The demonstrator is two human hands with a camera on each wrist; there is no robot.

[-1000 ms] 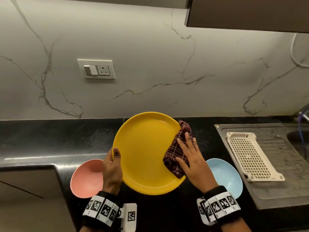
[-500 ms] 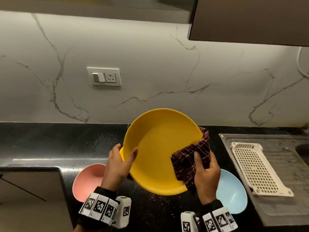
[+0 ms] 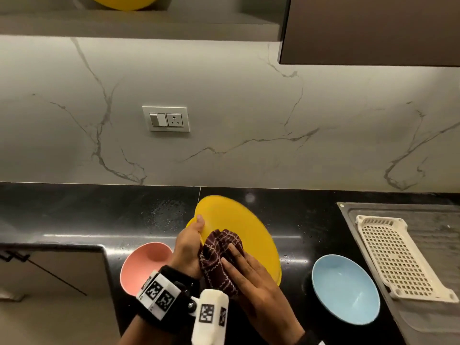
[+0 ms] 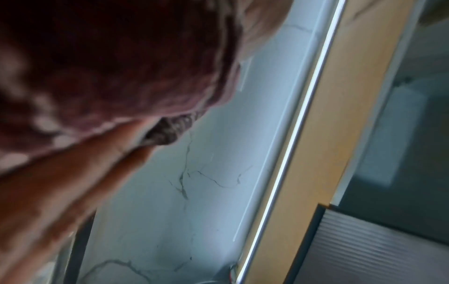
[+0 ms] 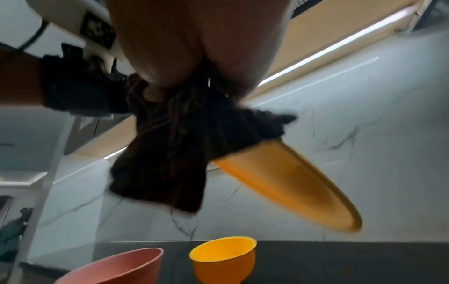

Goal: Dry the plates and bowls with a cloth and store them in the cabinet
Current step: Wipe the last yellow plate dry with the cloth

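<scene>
Above the surface's front edge, the left hand (image 3: 189,242) grips the tilted yellow plate (image 3: 239,232) by its left rim; the right hand (image 3: 251,275), fingers straight, presses the cloth (image 3: 219,257) against its near face.

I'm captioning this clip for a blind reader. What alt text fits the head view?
Two hands dry a tilted yellow plate over a black counter: the left hand grips its rim, the right hand presses a maroon checked cloth on it. A pink bowl and blue bowl flank them.
</scene>
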